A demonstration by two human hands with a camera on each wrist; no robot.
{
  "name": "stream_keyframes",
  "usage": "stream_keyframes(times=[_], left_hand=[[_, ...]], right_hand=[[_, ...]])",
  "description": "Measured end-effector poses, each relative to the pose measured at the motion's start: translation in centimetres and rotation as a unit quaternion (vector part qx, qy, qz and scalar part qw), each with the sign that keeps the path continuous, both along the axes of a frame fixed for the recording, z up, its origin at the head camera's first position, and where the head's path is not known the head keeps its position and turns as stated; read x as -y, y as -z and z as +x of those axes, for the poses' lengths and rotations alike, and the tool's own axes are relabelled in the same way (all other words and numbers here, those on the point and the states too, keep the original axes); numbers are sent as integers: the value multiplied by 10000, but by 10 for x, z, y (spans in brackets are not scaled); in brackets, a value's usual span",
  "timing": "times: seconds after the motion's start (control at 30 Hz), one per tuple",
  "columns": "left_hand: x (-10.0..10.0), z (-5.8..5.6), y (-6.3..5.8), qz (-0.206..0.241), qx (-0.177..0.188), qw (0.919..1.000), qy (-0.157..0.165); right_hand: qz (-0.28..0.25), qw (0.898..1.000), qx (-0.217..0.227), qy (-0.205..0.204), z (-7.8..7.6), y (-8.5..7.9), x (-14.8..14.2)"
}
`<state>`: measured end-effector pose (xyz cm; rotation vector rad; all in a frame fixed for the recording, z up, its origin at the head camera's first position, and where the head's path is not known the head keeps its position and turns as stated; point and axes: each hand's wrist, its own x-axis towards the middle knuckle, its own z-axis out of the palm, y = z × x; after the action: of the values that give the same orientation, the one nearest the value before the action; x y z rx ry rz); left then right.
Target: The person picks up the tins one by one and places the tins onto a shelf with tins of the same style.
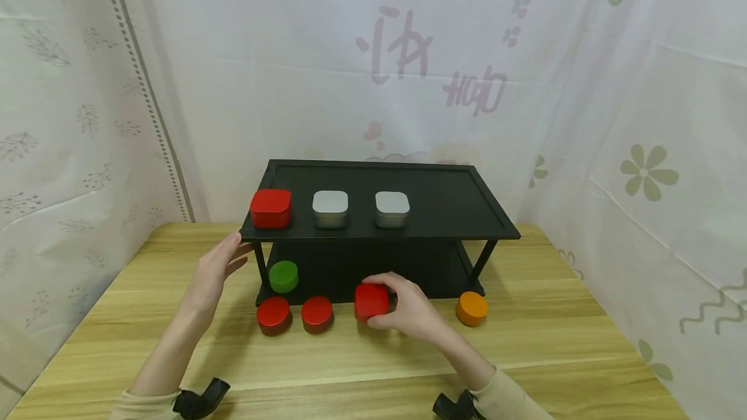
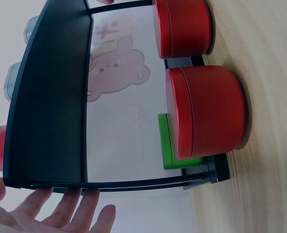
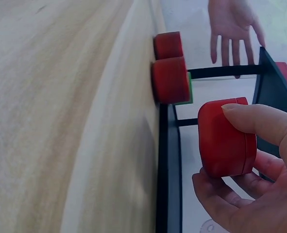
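Observation:
My right hand [image 1: 408, 311] pinches a red rounded-square tin [image 1: 371, 301] between thumb and fingers, in front of the black two-tier shelf [image 1: 373, 231]. In the right wrist view the tin [image 3: 223, 138] is held up off the table. My left hand [image 1: 213, 271] is at the shelf's left end. The left wrist view shows its fingers [image 2: 65, 208] extended along the upper tier's edge, holding nothing else. Two red round tins [image 1: 274, 315] stand on the table before the shelf. A green round tin [image 1: 283, 277] sits on the lower tier, at its left end.
On the upper tier, another red square tin [image 1: 271, 209] stands at the left, followed by two silver tins with white lids [image 1: 331, 209]. An orange round tin [image 1: 471, 308] is on the wooden table [image 1: 350, 381] at the shelf's right front. Patterned white cloth [image 1: 233, 83] hangs behind.

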<state>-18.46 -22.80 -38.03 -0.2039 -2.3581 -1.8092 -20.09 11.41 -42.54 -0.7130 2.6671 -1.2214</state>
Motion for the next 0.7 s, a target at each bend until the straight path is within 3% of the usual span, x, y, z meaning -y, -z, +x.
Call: stream_keyframes(times=[0.53,0.7], left_hand=[[1,-2,1,69,8,10000,36],[1,-2,1,95,17,10000,27]], right_hand=[[-711,9968,360,-97,8,-24,-17],[-697,9970,323,-32,14,-35,-17]])
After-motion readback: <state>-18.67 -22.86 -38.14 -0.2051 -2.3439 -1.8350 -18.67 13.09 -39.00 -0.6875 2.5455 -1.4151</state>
